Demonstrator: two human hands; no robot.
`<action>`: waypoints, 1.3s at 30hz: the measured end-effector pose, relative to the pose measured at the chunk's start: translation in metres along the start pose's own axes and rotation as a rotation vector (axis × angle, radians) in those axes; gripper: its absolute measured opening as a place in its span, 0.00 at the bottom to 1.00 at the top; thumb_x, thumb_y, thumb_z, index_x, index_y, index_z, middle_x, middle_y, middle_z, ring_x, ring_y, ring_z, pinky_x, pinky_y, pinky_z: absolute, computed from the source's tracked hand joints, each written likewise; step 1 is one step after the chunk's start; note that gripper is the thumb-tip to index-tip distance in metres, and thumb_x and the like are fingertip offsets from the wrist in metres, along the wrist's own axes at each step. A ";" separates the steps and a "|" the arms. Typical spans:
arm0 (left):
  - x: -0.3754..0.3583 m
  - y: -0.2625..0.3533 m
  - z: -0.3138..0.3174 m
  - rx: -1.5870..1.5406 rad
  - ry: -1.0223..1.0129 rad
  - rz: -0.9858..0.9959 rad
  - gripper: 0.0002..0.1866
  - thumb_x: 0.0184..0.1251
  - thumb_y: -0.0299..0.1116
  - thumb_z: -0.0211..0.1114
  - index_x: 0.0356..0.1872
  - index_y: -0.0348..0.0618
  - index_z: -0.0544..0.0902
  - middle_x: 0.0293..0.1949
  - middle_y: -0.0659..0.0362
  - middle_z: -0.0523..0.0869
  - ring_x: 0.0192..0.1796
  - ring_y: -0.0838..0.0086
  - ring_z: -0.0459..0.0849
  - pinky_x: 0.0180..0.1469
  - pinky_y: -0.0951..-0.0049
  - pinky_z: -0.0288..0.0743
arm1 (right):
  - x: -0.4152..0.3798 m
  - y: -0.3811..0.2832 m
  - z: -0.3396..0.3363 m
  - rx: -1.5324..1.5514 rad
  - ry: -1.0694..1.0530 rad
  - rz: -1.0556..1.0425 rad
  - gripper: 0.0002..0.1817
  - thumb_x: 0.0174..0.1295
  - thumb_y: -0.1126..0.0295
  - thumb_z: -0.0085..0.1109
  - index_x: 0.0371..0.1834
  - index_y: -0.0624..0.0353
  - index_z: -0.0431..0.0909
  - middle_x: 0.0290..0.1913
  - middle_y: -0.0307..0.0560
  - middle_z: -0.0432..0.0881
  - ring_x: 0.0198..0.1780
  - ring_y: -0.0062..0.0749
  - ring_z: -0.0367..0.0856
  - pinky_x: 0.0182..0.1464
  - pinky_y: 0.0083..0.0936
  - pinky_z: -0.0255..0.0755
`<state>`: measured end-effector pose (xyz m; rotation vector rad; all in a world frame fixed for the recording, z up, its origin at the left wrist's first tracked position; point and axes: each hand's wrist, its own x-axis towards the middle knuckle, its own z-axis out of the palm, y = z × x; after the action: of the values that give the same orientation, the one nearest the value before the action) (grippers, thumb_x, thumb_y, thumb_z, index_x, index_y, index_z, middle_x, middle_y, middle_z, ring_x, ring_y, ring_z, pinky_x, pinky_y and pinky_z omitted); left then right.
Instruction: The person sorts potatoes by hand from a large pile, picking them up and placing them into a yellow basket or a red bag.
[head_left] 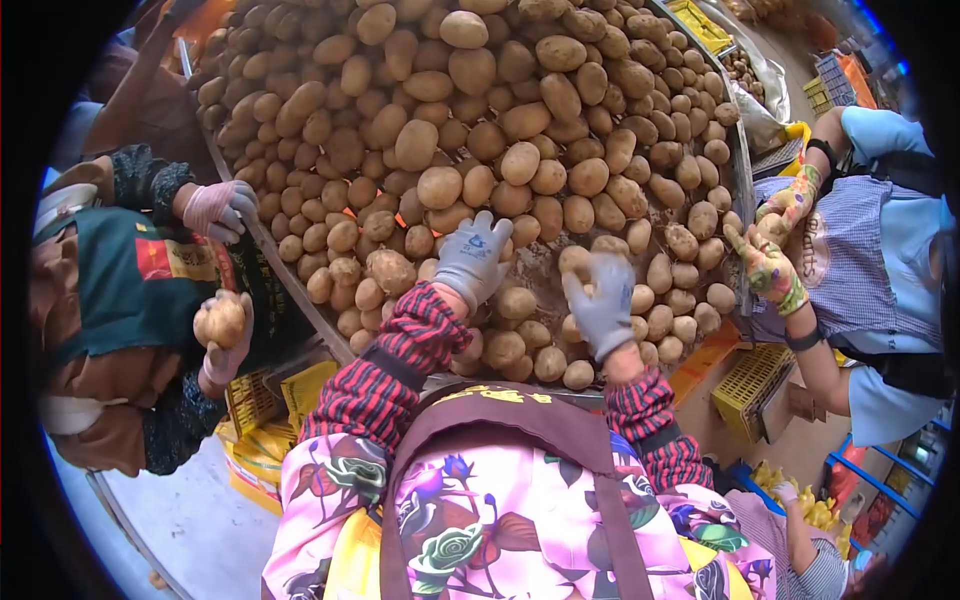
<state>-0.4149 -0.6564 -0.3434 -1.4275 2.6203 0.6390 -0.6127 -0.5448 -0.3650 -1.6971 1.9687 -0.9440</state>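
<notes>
Potatoes (415, 145) lie heaped over a table (744, 175) with a raised rim, thick toward the far side and thinner near the person; the left hand (473, 262), in a grey glove, rests palm down among them at the near middle, its fingers reaching forward and a little spread, with no potato visibly gripped; the right hand (604, 300), gloved likewise, is beside a small potato (574, 259) near its fingertips, but that hand is blurred, so I cannot tell whether the fingers pinch it or only touch it; each potato should be stiff and fairly dense for its size, easy for one hand, its dull skin (dusty, by the look of it) giving a fair grip, though the round ones may roll and a hard knock could bruise them; the best hold is probably around the middle, thumb opposite the fingers, without squeezing hard.
</notes>
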 end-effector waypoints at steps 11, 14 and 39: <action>-0.042 -0.062 -0.038 -2.125 -0.054 -0.273 0.20 0.79 0.46 0.55 0.47 0.36 0.83 0.46 0.50 0.86 0.48 0.64 0.85 0.54 0.62 0.82 | 0.114 -0.023 0.053 -0.172 -0.064 -0.225 0.22 0.54 0.61 0.67 0.54 0.49 0.79 0.63 0.53 0.75 0.63 0.54 0.73 0.68 0.48 0.63; 0.001 -0.061 -0.076 -1.469 0.018 -0.231 0.16 0.76 0.42 0.58 0.42 0.37 0.84 0.47 0.51 0.85 0.45 0.62 0.85 0.52 0.65 0.79 | 0.078 -0.025 0.024 -0.178 -0.049 -0.233 0.20 0.53 0.64 0.67 0.50 0.50 0.80 0.59 0.52 0.77 0.60 0.53 0.74 0.67 0.47 0.64; 0.129 -0.028 -0.071 0.491 -0.187 0.084 0.18 0.60 0.36 0.68 0.52 0.47 0.87 0.53 0.54 0.88 0.56 0.57 0.87 0.54 0.58 0.82 | 0.057 -0.004 0.039 0.001 -0.345 -0.063 0.25 0.61 0.59 0.63 0.59 0.60 0.75 0.53 0.60 0.80 0.54 0.60 0.78 0.58 0.46 0.72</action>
<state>-0.4562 -0.7992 -0.3234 -1.0603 2.4620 0.1068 -0.5951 -0.6092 -0.3815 -1.7926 1.6974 -0.6202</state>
